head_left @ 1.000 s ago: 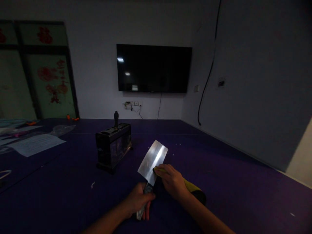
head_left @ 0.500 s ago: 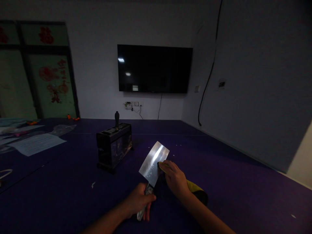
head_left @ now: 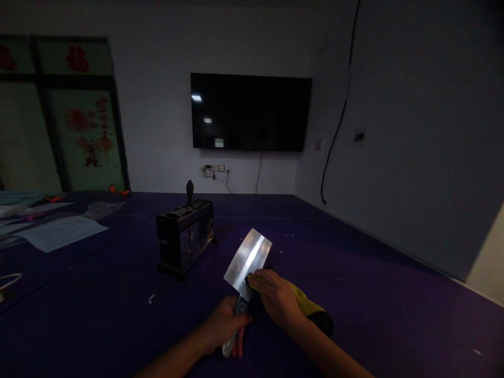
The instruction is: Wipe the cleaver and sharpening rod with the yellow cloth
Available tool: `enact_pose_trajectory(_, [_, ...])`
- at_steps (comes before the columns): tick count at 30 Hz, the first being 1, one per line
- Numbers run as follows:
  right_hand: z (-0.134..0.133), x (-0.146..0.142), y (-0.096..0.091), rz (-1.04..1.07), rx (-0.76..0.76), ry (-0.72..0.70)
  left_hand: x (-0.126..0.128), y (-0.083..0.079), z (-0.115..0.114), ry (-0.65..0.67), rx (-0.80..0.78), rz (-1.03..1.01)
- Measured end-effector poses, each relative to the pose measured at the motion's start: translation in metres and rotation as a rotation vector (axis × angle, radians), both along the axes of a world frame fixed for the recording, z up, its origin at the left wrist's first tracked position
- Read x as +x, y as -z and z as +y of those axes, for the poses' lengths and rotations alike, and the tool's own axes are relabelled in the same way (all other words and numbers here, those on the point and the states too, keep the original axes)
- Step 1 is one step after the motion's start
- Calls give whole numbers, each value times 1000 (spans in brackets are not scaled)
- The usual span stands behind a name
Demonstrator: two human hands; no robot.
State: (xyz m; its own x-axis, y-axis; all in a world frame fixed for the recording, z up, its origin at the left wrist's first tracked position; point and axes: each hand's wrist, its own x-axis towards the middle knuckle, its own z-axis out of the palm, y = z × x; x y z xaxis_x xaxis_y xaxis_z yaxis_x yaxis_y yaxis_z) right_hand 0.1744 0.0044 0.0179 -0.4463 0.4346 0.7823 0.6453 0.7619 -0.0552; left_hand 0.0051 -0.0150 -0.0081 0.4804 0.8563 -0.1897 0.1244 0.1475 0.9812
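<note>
A cleaver (head_left: 247,257) with a broad shiny blade points away from me, tilted up to the right. Wrapped round its handle is my left hand (head_left: 225,324), with the thumb on top. My right hand (head_left: 279,298) grips a yellow and dark cloth (head_left: 307,303) and presses a fold of it against the lower right part of the blade, near the handle. The rest of the cloth hangs out behind that hand to the right. Beyond the blade, to the left, stands a black knife block (head_left: 185,236) with one dark handle sticking up from its top.
Papers (head_left: 65,232) and plastic wrapping lie on the purple tabletop (head_left: 98,304) at the left. White scraps (head_left: 151,298) are scattered about. A television (head_left: 251,112) hangs on the far wall, and a black cable (head_left: 335,137) runs down the right wall.
My right hand has slid the cloth down and left along the blade, towards the handle. My left hand and the cleaver have barely moved.
</note>
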Motion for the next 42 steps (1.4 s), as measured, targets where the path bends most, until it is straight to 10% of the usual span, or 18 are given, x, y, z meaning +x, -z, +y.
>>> enact_pose_trajectory(24, [-1, 8, -11, 15, -35, 123, 0, -1, 0, 16, 6, 32])
enact_pose_trajectory(42, [-12, -8, -8, -72, -34, -60, 2, -1, 3, 54, 15, -12])
